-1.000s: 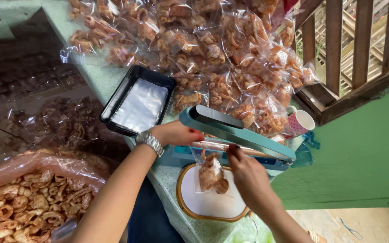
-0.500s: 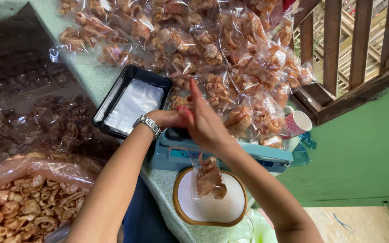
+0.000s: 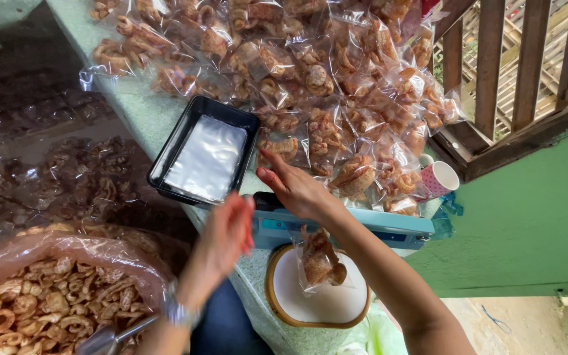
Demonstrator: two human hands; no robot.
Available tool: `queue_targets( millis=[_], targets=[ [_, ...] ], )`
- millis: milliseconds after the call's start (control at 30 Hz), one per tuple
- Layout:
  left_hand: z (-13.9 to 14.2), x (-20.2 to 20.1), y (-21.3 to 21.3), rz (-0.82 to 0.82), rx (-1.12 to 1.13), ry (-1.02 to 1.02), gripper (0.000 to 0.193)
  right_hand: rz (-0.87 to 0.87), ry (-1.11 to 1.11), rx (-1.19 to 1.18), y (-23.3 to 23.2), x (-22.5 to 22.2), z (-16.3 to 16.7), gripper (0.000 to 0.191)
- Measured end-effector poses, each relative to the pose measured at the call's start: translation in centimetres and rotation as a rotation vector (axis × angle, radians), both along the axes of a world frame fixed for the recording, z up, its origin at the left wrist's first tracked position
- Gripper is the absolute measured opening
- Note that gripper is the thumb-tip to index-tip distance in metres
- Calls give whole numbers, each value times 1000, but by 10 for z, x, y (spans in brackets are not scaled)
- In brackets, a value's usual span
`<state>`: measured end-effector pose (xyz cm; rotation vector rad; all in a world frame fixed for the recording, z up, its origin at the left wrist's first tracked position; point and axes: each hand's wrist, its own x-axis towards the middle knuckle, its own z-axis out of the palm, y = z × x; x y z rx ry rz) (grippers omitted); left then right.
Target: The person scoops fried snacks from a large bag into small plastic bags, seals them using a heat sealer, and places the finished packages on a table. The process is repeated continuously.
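1. Pulled back from the sealer since half a second ago: left hand [image 3: 226, 231], now blurred at about 7 o'clock from the blue heat sealer [image 3: 346, 227], fingers loosely curled and holding nothing that can be made out.
2. Pressing palm-down on the sealer's arm: right hand [image 3: 294, 187], fingers stretched out and slightly apart, pointing toward 10 o'clock, clamped on nothing, only bearing down.
3. Hanging below the sealer's front edge, at 6 o'clock from the right hand: small clear bag of fried snacks [image 3: 317, 258], its mouth caught under the arm, its body over the round white tray [image 3: 284, 292].
4. Judged best here: keep the press even and flat along the arm, keep the bag's mouth straight and free of crumbs, and hold long enough for a full seam without scorching the film.
5. Lying at 11 o'clock from the sealer: black tray [image 3: 165, 161] with a stack of empty clear bags [image 3: 206, 158].
6. Heaped at 12 o'clock: pile of sealed snack bags [image 3: 310, 79]; standing at 3 o'clock: dotted cup [image 3: 440, 179]; resting at 8 o'clock: big open sack of loose snacks [image 3: 54, 302].
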<state>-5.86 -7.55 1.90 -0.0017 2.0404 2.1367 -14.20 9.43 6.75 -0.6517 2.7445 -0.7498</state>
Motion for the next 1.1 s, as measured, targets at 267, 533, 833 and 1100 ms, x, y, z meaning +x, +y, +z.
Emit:
queue_targets(
  millis=[267,533,833,1100],
  targets=[
    [-19,52,100,-172,587,-149,85,-28,-139,58,-4,-7,-2,63],
    [-49,46,124,-165,792,-261,61,2,-166,-18,-3,-13,-12,62],
    [-52,48,127,-89,763,-338,78,-62,-69,101,-7,-1,-2,61],
    [-43,51,123,-133,693,-327,55,-11,149,88,-12,11,6,55]
  ],
)
